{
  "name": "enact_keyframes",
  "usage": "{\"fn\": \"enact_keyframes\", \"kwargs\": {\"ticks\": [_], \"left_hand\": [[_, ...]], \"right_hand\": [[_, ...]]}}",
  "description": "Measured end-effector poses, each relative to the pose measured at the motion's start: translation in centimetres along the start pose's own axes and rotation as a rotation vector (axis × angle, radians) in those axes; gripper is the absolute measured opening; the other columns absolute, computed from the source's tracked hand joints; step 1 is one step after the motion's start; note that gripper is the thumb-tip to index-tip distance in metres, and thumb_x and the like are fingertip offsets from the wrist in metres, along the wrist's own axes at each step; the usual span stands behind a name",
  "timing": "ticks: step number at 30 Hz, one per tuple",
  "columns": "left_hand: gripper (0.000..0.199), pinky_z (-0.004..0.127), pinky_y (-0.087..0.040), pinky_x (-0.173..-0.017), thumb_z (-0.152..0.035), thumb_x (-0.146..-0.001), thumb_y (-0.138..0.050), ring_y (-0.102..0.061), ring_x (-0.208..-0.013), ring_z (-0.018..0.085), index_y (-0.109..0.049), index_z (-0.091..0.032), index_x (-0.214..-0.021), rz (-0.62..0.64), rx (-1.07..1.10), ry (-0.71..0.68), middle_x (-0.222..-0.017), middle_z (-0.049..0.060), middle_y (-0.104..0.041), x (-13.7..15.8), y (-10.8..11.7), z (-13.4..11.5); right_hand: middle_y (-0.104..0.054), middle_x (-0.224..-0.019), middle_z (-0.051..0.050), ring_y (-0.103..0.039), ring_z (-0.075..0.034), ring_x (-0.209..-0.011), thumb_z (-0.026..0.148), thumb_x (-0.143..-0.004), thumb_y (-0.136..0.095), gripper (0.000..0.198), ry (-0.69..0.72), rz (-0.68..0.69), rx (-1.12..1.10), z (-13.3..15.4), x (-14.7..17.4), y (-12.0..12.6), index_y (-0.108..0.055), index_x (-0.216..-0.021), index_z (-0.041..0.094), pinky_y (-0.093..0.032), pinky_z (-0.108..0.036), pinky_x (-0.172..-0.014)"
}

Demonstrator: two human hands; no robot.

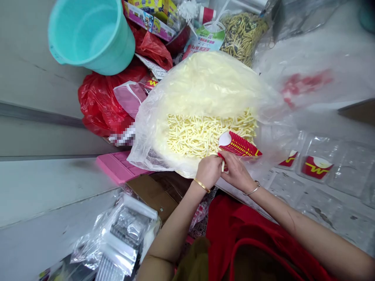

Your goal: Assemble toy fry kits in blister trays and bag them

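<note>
My left hand (209,171) is closed in a fist at the near edge of a clear plastic bag. Right beside it, my right hand (236,169) has its fingers bent around a small red piece, perhaps a carton, mostly hidden between the hands. A pale stick (223,166) pokes out below the fingers. What the left fist holds is covered. Many pale yellow fry-shaped sticks (193,134) fill the opened plastic bag (211,82). Just beyond my right hand, a stack of red and yellow fries cartons (241,145) lies on the sticks.
Clear plastic trays (348,164) line the right, one holding a red fries carton (317,168). A turquoise bucket (125,47) stands upper left above a red plastic bag (102,103). Gold cords (243,35) lie behind; a cardboard box (154,195) and plastic-wrapped packs (129,226) are below.
</note>
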State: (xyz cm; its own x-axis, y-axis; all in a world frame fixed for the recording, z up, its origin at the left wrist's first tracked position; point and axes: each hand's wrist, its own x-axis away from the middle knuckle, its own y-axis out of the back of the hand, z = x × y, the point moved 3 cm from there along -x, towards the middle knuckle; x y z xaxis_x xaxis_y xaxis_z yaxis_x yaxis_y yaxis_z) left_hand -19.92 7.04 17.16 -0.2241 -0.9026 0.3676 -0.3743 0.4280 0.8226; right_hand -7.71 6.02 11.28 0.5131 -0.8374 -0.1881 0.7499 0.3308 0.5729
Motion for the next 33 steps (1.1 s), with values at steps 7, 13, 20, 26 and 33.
{"fn": "enact_keyframes", "kwargs": {"ticks": [7, 13, 20, 26, 33], "left_hand": [[0.023, 0.025, -0.043, -0.071, -0.031, -0.089, -0.046, -0.061, -0.078, 0.016, -0.065, -0.021, -0.095, -0.161, 0.086, 0.160, -0.084, 0.003, -0.068, -1.0, 2.9, 2.1], [0.021, 0.028, -0.036, -0.060, -0.039, -0.076, -0.060, -0.057, -0.069, 0.021, -0.062, -0.018, -0.072, -0.260, -0.147, 0.516, -0.067, 0.006, -0.060, -4.4, 0.1, 6.4], [0.027, 0.022, -0.022, -0.050, -0.025, -0.072, -0.059, -0.031, -0.048, 0.008, -0.041, -0.018, -0.054, -0.408, 0.735, 0.380, -0.050, -0.006, -0.034, -2.7, 0.3, 6.9], [0.035, 0.021, -0.021, -0.048, -0.032, -0.073, -0.066, -0.026, -0.048, 0.006, -0.039, -0.017, -0.057, -0.173, 1.098, 0.271, -0.051, -0.007, -0.032, -0.8, 1.9, 4.6], [0.015, 0.023, -0.036, -0.057, -0.030, -0.082, -0.059, -0.047, -0.059, 0.011, -0.060, -0.018, -0.091, -0.153, 0.552, 0.108, -0.064, -0.003, -0.052, -0.8, 1.2, 2.1]], "right_hand": [[-0.044, -0.133, -0.016, -0.042, -0.028, -0.124, 0.035, -0.084, -0.063, 0.072, -0.084, -0.108, -0.017, -1.6, 0.7, 1.1, -0.023, -0.142, 0.019, -0.039, -0.048, -0.103], [-0.044, -0.133, -0.017, -0.043, -0.028, -0.123, 0.037, -0.082, -0.065, 0.075, -0.120, -0.124, 0.003, -2.2, 0.5, 1.7, -0.023, -0.142, 0.018, -0.038, -0.048, -0.103], [-0.045, -0.132, -0.017, -0.045, -0.030, -0.121, 0.039, -0.082, -0.064, 0.073, -0.180, -0.128, -0.030, -2.5, 0.4, 2.2, -0.026, -0.140, 0.018, -0.040, -0.050, -0.100], [-0.045, -0.131, -0.017, -0.045, -0.031, -0.121, 0.037, -0.082, -0.064, 0.073, -0.148, -0.105, -0.015, -1.4, -1.0, 1.2, -0.025, -0.141, 0.018, -0.041, -0.051, -0.100], [-0.044, -0.132, -0.017, -0.043, -0.031, -0.122, 0.031, -0.083, -0.063, 0.073, -0.100, -0.089, 0.027, -0.7, -1.2, 0.8, -0.022, -0.142, 0.018, -0.041, -0.051, -0.100]]}}
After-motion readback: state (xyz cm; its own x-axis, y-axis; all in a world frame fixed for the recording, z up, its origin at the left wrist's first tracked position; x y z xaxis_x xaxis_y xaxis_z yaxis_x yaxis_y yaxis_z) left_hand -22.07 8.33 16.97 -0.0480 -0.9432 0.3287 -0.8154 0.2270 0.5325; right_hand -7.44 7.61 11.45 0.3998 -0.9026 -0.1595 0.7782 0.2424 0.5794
